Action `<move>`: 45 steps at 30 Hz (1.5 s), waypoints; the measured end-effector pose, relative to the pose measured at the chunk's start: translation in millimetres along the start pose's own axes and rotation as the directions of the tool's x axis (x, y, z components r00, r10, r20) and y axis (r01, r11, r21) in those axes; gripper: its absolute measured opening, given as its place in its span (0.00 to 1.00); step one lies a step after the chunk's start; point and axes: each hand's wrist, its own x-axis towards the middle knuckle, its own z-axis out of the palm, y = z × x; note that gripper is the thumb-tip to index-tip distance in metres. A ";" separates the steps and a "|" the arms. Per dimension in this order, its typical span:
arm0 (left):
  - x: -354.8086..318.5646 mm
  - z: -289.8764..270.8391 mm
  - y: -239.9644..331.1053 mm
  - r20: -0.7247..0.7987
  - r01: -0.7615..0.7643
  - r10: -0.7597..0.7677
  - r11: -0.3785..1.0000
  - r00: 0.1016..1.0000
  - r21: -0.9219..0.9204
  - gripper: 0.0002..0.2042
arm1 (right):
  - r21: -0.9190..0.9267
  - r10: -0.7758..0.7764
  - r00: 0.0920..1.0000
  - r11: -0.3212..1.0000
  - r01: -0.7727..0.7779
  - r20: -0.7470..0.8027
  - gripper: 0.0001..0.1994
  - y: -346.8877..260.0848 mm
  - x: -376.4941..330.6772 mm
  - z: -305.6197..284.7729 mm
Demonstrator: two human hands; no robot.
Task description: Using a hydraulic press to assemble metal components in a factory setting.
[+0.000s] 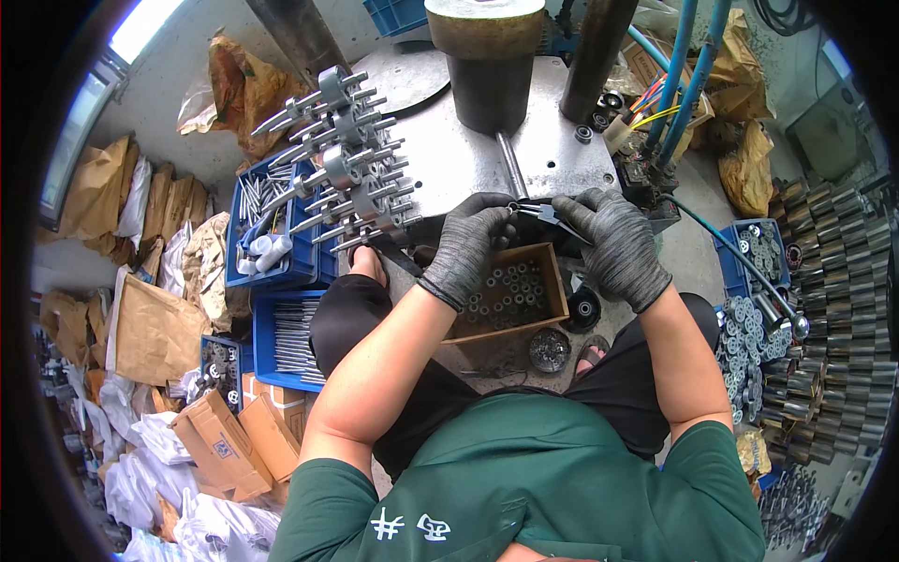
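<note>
Both of my hands wear grey knit gloves and meet in front of the press's metal table. My left hand (471, 242) pinches something small at its fingertips, close to the near end of a metal rod (510, 167); whether it also touches the rod, I cannot tell. My right hand (618, 242) is closed around slim pliers (546, 214), with the tips pointing at the left fingertips. Just below the hands is an open wooden box (560, 286) holding several small metal rings. The thick press ram (492, 89) stands above the rod's far end.
Left of the table, metal shafts with round cores (342, 169) are stacked. Blue bins (281, 342) with rods stand beside my left leg. Blue hoses (679, 80) hang at the right. Stacked metal cylinders (833, 318) and flat round parts (740, 347) lie further right.
</note>
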 end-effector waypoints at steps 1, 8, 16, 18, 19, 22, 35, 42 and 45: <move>0.3 -0.8 -0.5 0.011 0.003 -0.003 1.000 1.000 0.010 0.08 | -0.013 0.001 1.000 1.000 -0.001 0.013 0.24 0.9 -0.5 0.4; -3.1 -2.3 3.0 0.066 0.012 -0.019 0.995 0.998 0.102 0.08 | -0.003 -0.001 1.000 1.000 0.001 -0.027 0.24 -3.0 -1.1 -3.0; 0.2 -5.3 -0.3 0.104 0.044 -0.048 0.998 0.993 0.046 0.08 | -0.016 0.055 0.998 0.998 -0.055 0.009 0.25 -5.5 -0.9 -7.8; 0.6 -5.3 -1.3 0.102 0.042 -0.044 0.999 0.994 0.023 0.08 | -0.018 0.066 0.998 0.998 -0.066 0.010 0.25 -5.0 -1.7 -6.6; 1.6 -6.6 -2.7 0.117 0.029 -0.031 0.999 0.993 0.014 0.08 | -0.019 0.077 0.997 0.997 -0.077 0.011 0.24 -5.2 -1.8 -6.1; 0.4 -5.1 -2.9 0.149 0.029 -0.022 0.999 0.989 -0.044 0.09 | 0.000 0.073 0.997 0.997 -0.073 -0.002 0.24 -7.9 -1.6 -8.0; -5.7 1.0 5.3 0.080 0.068 -0.053 0.979 0.995 -0.191 0.13 | 0.024 0.043 0.999 0.999 -0.042 -0.014 0.27 -13.9 -1.2 -10.4; -5.3 0.2 7.8 0.080 0.033 -0.020 0.986 0.997 -0.163 0.13 | 0.017 0.087 0.996 0.996 -0.086 -0.022 0.22 -14.0 -1.1 -12.4; -7.2 0.5 10.8 0.093 0.027 -0.008 0.978 0.996 -0.207 0.13 | 0.011 0.086 0.996 0.996 -0.085 -0.023 0.21 -14.7 0.5 -10.8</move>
